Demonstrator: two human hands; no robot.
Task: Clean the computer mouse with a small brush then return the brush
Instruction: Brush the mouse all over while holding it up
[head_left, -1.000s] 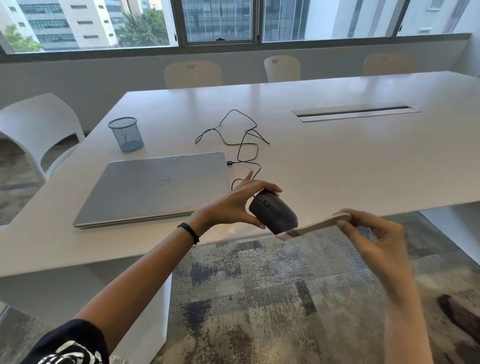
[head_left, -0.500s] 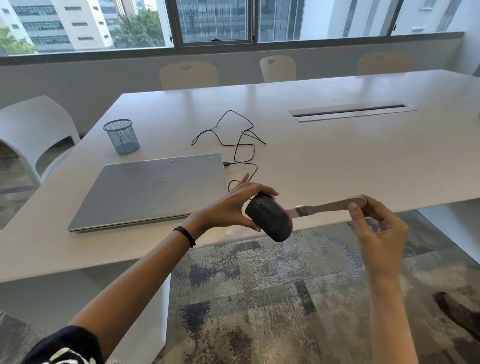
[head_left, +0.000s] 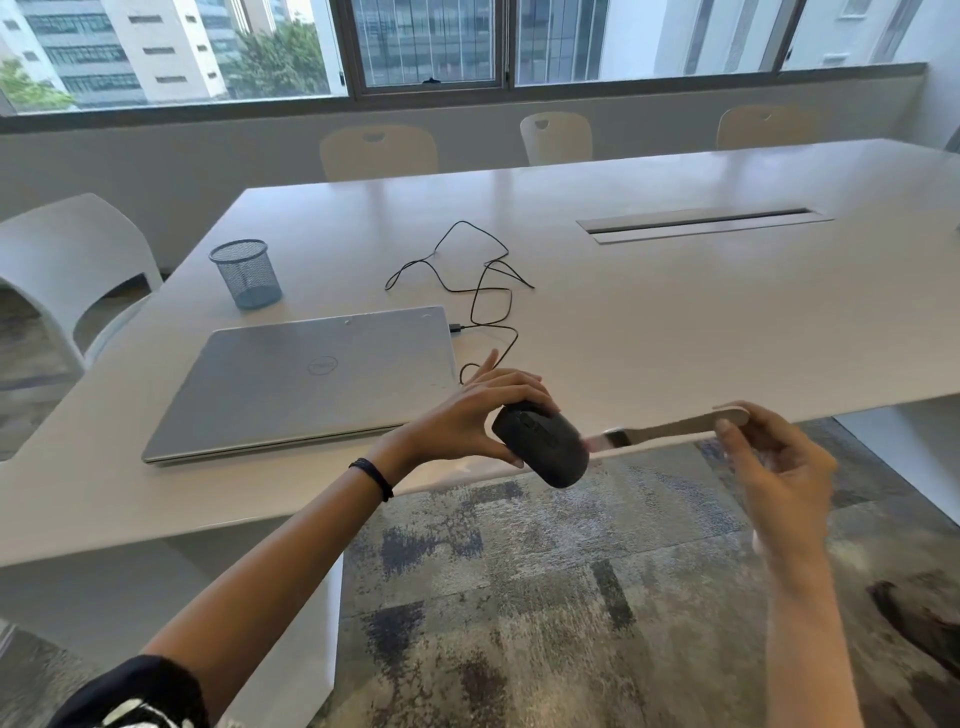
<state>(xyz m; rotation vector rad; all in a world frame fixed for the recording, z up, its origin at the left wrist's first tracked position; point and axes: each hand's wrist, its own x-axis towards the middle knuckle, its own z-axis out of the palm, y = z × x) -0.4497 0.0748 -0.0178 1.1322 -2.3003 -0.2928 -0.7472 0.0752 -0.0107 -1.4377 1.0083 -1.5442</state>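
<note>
A large white table (head_left: 675, 322) is seen, with a long metal cable slot (head_left: 701, 224) set into its top toward the far right. A closed silver laptop (head_left: 311, 384) is laid flat near the front edge. A blue mesh cup (head_left: 247, 273) is stood upright behind the laptop, near the left edge. A thin black cable (head_left: 478, 280) is looped loosely over the surface beside the laptop, its plug placed at the laptop's right side.

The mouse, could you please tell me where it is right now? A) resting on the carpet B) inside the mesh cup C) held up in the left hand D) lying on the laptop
C: the left hand holds the mouse up past the table edge, while the brush in the right hand touches it.
</note>
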